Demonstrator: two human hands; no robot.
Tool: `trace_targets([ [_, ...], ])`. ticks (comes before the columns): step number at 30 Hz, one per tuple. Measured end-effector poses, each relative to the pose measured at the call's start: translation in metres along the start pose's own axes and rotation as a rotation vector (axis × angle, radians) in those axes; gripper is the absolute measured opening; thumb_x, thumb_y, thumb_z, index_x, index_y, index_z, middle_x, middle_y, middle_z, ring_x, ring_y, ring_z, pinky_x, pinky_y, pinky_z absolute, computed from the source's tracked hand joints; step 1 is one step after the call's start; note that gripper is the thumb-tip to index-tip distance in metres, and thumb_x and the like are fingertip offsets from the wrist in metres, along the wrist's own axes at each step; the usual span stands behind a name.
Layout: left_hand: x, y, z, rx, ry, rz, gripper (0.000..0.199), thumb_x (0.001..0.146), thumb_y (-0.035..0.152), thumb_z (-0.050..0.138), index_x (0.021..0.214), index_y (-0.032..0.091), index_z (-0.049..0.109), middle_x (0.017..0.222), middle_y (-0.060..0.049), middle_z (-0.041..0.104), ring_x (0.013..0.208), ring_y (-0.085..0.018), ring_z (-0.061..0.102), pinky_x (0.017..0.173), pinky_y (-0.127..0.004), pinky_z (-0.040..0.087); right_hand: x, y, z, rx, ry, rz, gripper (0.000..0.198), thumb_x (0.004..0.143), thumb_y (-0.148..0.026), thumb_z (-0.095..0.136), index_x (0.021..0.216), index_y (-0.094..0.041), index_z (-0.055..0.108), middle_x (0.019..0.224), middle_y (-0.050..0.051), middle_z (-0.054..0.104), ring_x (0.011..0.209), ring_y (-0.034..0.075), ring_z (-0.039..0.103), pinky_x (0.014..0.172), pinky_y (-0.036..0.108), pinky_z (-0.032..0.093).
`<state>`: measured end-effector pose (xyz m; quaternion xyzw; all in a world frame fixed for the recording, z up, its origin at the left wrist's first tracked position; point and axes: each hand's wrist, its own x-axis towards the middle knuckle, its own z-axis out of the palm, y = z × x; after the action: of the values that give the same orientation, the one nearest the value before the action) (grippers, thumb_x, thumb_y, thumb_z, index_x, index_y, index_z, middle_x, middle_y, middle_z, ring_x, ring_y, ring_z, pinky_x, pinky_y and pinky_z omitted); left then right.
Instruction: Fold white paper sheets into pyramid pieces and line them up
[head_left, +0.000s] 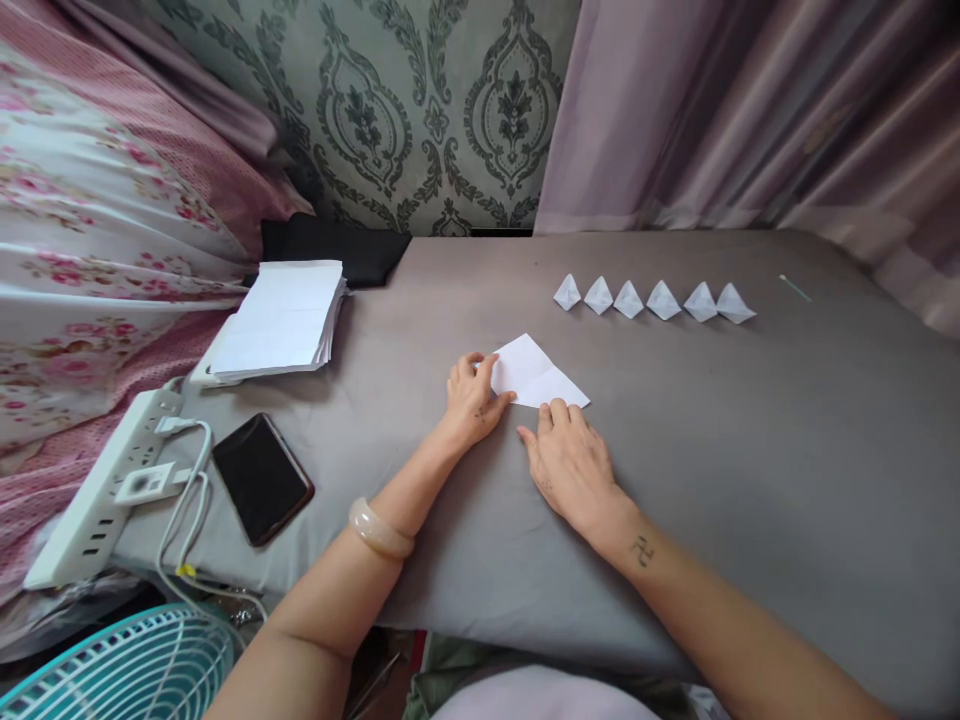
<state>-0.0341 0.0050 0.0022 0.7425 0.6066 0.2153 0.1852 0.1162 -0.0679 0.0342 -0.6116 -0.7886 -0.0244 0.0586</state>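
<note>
A white sheet of paper [534, 374], folded into a triangle, lies on the grey cloth. My left hand [472, 398] grips its left corner, with the thumb at the lower edge and the curled fingers at the upper edge. Along the lower right edge, the fingertips of my right hand [571, 455] press down; its fingers are stretched out and the thumb is held apart. The left corner is partly hidden by my fingers. Beyond the sheet stands a row of several small folded paper shapes [628, 300].
At the left lies a stack of white paper [281, 315] beside a black flat item [337, 250]. Nearer are a smartphone [262, 480], a power strip [97, 490] with white cables, and a turquoise fan [135, 670]. A thin pale stick [795, 288] lies at the far right. Curtains border the table.
</note>
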Motion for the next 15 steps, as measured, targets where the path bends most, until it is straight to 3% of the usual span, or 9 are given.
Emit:
trace_targets([
  [3, 0.004, -0.002, -0.005, -0.022, -0.011, -0.09, 0.072, 0.073, 0.047, 0.071, 0.133, 0.017, 0.044, 0.141, -0.02, 0.033, 0.128, -0.037, 0.034, 0.105, -0.051, 0.03, -0.002, 0.001, -0.001, -0.011, -0.02, 0.04, 0.036, 0.095, -0.034, 0.042, 0.104, -0.008, 0.065, 0.096, 0.02, 0.058, 0.088, 0.03, 0.052, 0.069, 0.04, 0.045],
  [7, 0.009, -0.004, -0.008, -0.094, 0.05, -0.125, 0.059, 0.067, 0.044, 0.076, 0.115, 0.017, 0.055, 0.133, -0.016, 0.043, 0.125, -0.033, 0.04, 0.104, -0.046, 0.034, -0.004, 0.0, -0.001, -0.02, -0.017, 0.057, 0.033, 0.093, -0.032, 0.046, 0.103, -0.006, 0.065, 0.096, 0.02, 0.058, 0.09, 0.031, 0.052, 0.072, 0.041, 0.046],
  [12, 0.01, -0.008, -0.009, -0.315, 0.179, -0.244, 0.017, 0.08, 0.031, 0.059, 0.089, 0.017, 0.058, 0.087, -0.005, 0.061, 0.082, -0.018, 0.058, 0.077, -0.032, 0.046, 0.001, 0.001, 0.003, -0.009, 0.023, 0.087, 0.034, 0.094, -0.034, 0.047, 0.105, -0.007, 0.064, 0.099, 0.018, 0.059, 0.093, 0.028, 0.053, 0.075, 0.038, 0.047],
  [15, 0.002, -0.008, -0.016, -0.332, 0.198, -0.297, 0.013, 0.08, 0.027, 0.055, 0.088, 0.017, 0.058, 0.074, -0.001, 0.06, 0.07, -0.015, 0.056, 0.067, -0.027, 0.043, 0.011, 0.008, 0.007, 0.032, 0.026, 0.109, 0.037, 0.097, -0.033, 0.041, 0.108, -0.006, 0.063, 0.105, 0.017, 0.06, 0.097, 0.027, 0.054, 0.077, 0.036, 0.046],
])
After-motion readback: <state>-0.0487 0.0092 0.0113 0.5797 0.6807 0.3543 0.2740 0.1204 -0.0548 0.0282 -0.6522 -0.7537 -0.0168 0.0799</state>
